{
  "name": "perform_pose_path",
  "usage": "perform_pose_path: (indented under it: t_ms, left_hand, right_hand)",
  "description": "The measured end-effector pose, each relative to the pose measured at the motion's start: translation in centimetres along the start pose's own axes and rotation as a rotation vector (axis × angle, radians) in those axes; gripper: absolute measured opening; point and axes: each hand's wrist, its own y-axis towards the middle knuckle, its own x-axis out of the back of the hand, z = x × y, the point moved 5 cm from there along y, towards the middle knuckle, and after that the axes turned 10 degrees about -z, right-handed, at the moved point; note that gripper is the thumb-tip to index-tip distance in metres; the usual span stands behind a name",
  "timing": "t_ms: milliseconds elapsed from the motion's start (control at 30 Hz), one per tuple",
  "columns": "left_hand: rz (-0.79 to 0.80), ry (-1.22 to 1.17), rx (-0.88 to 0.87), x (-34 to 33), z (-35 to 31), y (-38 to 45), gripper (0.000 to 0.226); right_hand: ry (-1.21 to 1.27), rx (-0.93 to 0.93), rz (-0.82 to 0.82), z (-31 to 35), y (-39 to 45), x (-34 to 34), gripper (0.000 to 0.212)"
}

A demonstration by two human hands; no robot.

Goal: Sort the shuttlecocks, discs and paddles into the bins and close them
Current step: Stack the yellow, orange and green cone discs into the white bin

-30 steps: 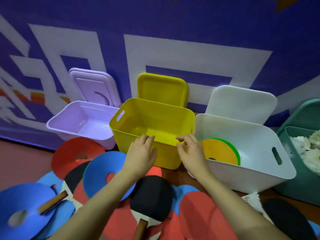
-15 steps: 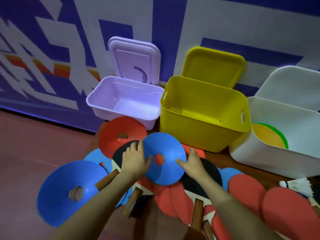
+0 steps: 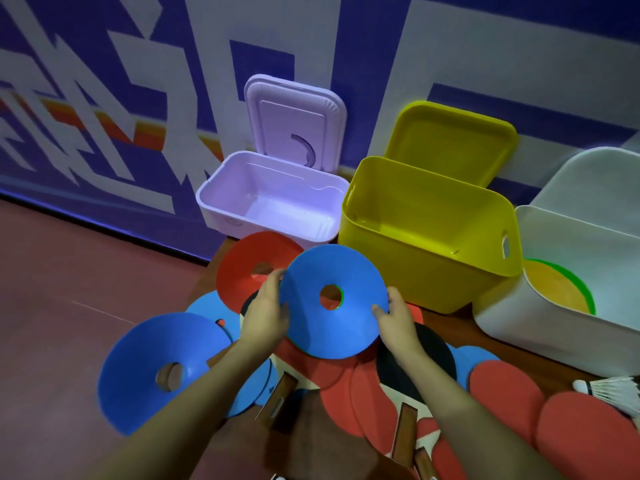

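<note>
While both hands are gripping it by opposite edges, the blue disc [image 3: 334, 301] is sitting raised above the pile, tilted toward the camera, its centre hole showing. Left hand [image 3: 265, 315] is curling round the disc's left edge, fingers going behind it; right hand [image 3: 394, 318] is pinching the right edge, thumb on the face. A thin green edge is showing at the hole and under the lower rim, so whether this is one disc or a stack, cannot tell.

Behind the disc, three bins are standing open along the wall, lids leaning back: lilac bin [image 3: 273, 202] at left, yellow bin [image 3: 429, 233] in the middle, white bin [image 3: 568, 292] at right. Yellow and green discs [image 3: 557, 289] are lying inside the white bin; nothing is showing in the other two.

A red disc [image 3: 249, 265] is lying just behind the left hand, touching the lilac bin's front. A second blue disc [image 3: 159, 368] is lying lower left. Paddles [image 3: 412, 368], red and black faced, are overlapping under the arms. One shuttlecock [image 3: 606, 389] is lying at the right edge
</note>
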Motion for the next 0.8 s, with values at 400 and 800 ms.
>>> perform_pose_path:
  t_ms: [400, 800]
  left_hand:
    - [-0.154, 0.148, -0.008, 6.1, 4.3, 4.1, 0.037]
    - [0.087, 0.22, 0.003, 6.5, 9.5, 10.6, 0.013]
  right_hand:
    - [0.005, 0.074, 0.047, 2.8, 1.7, -7.2, 0.014]
    - [-0.044, 0.016, -0.129, 2.8, 1.9, -12.5, 0.015]
